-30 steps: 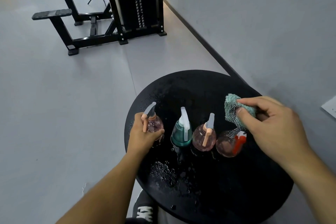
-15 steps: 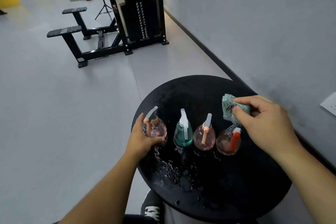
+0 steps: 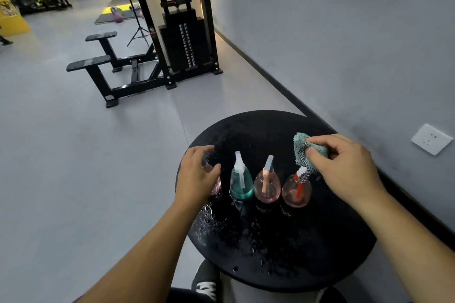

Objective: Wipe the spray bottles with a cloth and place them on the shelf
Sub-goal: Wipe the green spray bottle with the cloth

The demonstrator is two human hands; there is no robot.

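Several small spray bottles stand in a row on a round black table. My left hand wraps over the leftmost pink bottle and hides most of it. Right of it stand a teal bottle, a pink bottle with an orange trigger and a pink bottle with a red trigger. My right hand pinches a teal cloth just above the red-trigger bottle. Part of the cloth hangs onto that bottle's top.
Water drops cover the table's near left part. A grey wall with a white socket runs along the right. A black weight machine and benches stand on the grey floor beyond. My shoe shows under the table.
The view has tilted up toward the gym. My left hand has slid up over the top of the leftmost bottle, covering its nozzle. The right hand still holds the cloth in the same spot.
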